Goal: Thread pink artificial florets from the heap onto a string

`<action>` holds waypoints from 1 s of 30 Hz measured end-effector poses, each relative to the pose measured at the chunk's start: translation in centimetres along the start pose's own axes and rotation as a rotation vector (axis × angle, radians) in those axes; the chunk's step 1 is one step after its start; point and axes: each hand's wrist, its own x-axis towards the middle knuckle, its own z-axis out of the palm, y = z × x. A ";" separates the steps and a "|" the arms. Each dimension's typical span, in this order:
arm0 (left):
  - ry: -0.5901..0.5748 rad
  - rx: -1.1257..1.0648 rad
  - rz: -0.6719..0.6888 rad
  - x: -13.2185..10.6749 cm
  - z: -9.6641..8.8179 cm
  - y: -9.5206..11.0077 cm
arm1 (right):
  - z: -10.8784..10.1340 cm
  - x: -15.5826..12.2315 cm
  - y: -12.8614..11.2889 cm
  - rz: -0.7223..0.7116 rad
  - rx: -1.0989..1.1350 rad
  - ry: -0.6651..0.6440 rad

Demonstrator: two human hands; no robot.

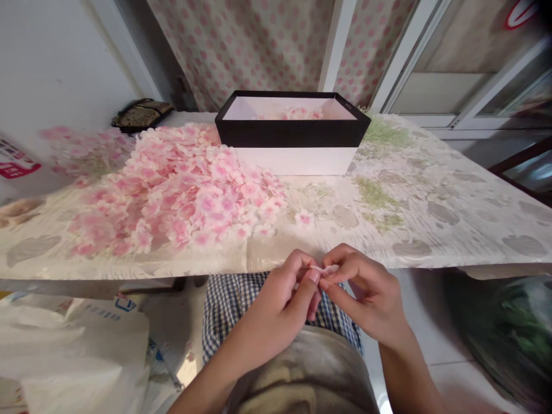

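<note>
My left hand (pixel 284 299) and my right hand (pixel 366 293) meet at the table's near edge, over my lap. Both pinch one small pale pink petal piece (pixel 323 268) between thumb and fingertips. A large heap of pink and white fabric flower petals (pixel 181 195) covers the left half of the table. A single loose pink flower (pixel 304 218) lies just right of the heap. At the back stands a black-rimmed white box (pixel 293 135), open at the top, with some pink petals inside.
The table (pixel 431 195) wears a leaf-patterned plastic cloth. A dark patterned pouch (pixel 142 113) lies at the back left corner. White plastic bags (pixel 73 351) sit on the floor at left. A dotted curtain hangs behind the box.
</note>
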 end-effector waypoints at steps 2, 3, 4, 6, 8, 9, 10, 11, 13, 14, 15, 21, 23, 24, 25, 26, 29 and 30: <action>0.009 0.036 0.011 0.0 -0.1 0.0 | 0.0 0.1 0.0 0.003 -0.028 0.005; 0.019 0.076 0.020 0.0 -0.1 0.1 | 0.0 0.1 0.0 0.010 -0.039 0.005; 0.031 0.130 0.031 0.0 -0.1 0.2 | -0.1 0.1 0.0 0.022 -0.043 0.005; 0.058 0.255 0.055 0.0 -0.1 0.4 | 0.0 0.1 0.0 0.059 -0.029 0.009; 0.085 0.374 0.092 0.0 0.0 0.6 | 0.0 0.1 -0.1 0.115 -0.010 0.023; 0.091 0.428 0.121 -0.1 0.0 0.7 | -0.1 0.1 -0.2 0.141 -0.008 0.023; 0.088 0.476 0.154 -0.1 -0.1 0.9 | -0.2 0.2 -0.2 0.158 -0.012 0.012; 0.077 0.517 0.188 -0.2 -0.3 1.0 | -0.3 0.3 -0.2 0.162 -0.016 -0.005; 0.100 0.601 0.250 -0.2 -1.0 1.0 | -0.8 0.5 0.0 0.136 -0.025 -0.024; 0.161 0.655 0.276 -0.2 -1.6 0.9 | -1.1 0.5 0.2 0.118 -0.029 -0.017; 0.262 0.720 0.294 -0.1 -2.2 0.7 | -1.5 0.5 0.4 0.106 -0.035 0.006; 0.578 1.153 0.141 1.1 -5.9 -0.8 | -3.4 -0.2 1.3 0.154 -0.080 0.142; 0.542 1.235 0.105 1.8 -6.3 -1.0 | -3.4 -0.2 1.1 0.173 -0.071 0.153; 0.535 1.268 0.103 2.1 -6.4 -0.9 | -3.3 -0.1 1.0 0.187 -0.067 0.162; 0.538 1.296 0.114 2.4 -6.4 -0.9 | -3.1 -0.1 0.8 0.209 -0.068 0.168; 0.550 1.314 0.138 2.7 -6.5 -0.9 | -3.0 0.0 0.7 0.233 -0.073 0.172; 0.587 1.228 0.266 3.2 -6.5 -1.1 | -2.5 0.1 0.5 0.288 -0.107 0.164; 0.586 1.142 0.306 3.3 -6.5 -1.1 | -2.3 0.1 0.4 0.293 -0.114 0.162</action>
